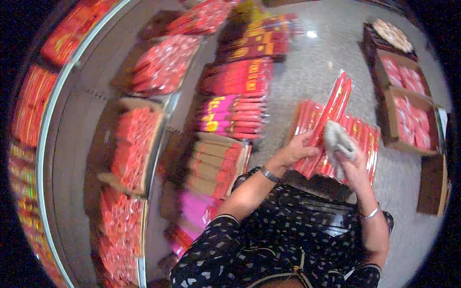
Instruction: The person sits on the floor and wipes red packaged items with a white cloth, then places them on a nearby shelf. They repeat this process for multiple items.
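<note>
My left hand (301, 149) grips a pair of long red sticks, perhaps candles, in a clear plastic wrapper (333, 100); the package slants up and away from me. In my right hand (347, 162) is a whitish cloth (338, 138), bunched up against the side of that package. Below both hands, rows of similar red packages with gold markings (360, 129) lie side by side in front of me. The container under them is mostly hidden by my hands and clothing.
Shelves on the left carry boxes of red wrapped goods (133, 144) and pink-and-red packs (230, 115). Right of me, cardboard boxes with pink packets (412, 120) stand on the grey floor (317, 72). A tray of pale round items (392, 34) sits beyond them.
</note>
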The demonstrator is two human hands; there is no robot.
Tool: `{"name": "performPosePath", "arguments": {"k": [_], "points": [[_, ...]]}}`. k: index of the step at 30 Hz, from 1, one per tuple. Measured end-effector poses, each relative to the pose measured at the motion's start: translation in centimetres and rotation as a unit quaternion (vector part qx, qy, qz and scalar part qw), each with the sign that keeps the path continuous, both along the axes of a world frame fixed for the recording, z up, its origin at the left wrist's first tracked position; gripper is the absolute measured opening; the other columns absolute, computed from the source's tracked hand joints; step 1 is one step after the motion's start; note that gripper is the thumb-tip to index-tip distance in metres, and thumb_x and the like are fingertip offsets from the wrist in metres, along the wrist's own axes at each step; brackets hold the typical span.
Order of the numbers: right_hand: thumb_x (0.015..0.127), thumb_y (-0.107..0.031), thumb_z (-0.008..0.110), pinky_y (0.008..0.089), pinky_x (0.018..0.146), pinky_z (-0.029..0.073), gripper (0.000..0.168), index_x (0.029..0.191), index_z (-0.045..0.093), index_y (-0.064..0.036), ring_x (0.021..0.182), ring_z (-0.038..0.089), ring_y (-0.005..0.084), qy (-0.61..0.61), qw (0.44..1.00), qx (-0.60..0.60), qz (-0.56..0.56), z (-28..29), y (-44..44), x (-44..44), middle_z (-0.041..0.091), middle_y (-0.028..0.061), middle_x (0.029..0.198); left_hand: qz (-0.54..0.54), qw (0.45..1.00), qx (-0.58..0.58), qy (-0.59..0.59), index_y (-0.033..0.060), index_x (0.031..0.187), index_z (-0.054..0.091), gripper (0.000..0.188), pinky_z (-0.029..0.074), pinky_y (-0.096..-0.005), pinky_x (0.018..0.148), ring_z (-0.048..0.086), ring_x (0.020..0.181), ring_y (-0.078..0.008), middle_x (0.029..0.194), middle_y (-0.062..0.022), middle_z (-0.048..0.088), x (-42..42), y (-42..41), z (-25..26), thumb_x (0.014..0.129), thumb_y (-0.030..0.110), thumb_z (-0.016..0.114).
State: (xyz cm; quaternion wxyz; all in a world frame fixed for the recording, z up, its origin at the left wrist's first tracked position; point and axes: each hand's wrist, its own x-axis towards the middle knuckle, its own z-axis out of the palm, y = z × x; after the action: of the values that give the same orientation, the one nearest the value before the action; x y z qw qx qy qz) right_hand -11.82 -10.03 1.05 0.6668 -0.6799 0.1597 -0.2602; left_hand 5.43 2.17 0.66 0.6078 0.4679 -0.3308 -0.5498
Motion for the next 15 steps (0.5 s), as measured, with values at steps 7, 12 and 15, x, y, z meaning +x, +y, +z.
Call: {"name": "performPosePath", "arguments": {"k": [7,12,15], "points": [[0.083,-0.006,0.057,0.0294,0.091,0.041,0.04,0.122,0.05,0.0,0.104,0.054,0.016,0.011,0.999,0.022,-0.019,-0.9,0.1,1.1,0.057,0.0073,0.114,0.336,0.931,-0.045,-0.137,0.0016,0.117,0.048,0.046,0.052,-0.0285,0.071,0.061,0.082,-0.0156,0.096,-0.0074,0.062,5.0,12.3,9.9,0.075,0.009,0.064],[0.083,-0.008,0.059,0.0301,0.091,0.042,0.039,0.121,0.051,0.001,0.104,0.054,0.0169,0.023,0.999,-0.038,-0.011,-1.7,-0.9,0.9,0.058,0.0083,0.113,0.555,0.808,-0.079,-0.183,-0.0002,0.111,0.049,0.033,0.054,-0.0329,0.057,0.062,0.071,-0.0214,0.094,-0.0128,0.06,7.6,20.4,19.5,0.082,0.013,0.058],[0.084,-0.009,0.057,0.0302,0.09,0.042,0.04,0.123,0.05,0.001,0.103,0.054,0.0168,0.042,0.999,-0.023,-0.006,-1.6,-1.1,1.0,0.058,0.0082,0.114,0.709,0.683,-0.066,-0.165,-0.0019,0.106,0.051,0.028,0.052,-0.0326,0.05,0.062,0.068,-0.0216,0.087,-0.0117,0.06,11.5,24.7,22.2,0.083,0.014,0.057]]}}
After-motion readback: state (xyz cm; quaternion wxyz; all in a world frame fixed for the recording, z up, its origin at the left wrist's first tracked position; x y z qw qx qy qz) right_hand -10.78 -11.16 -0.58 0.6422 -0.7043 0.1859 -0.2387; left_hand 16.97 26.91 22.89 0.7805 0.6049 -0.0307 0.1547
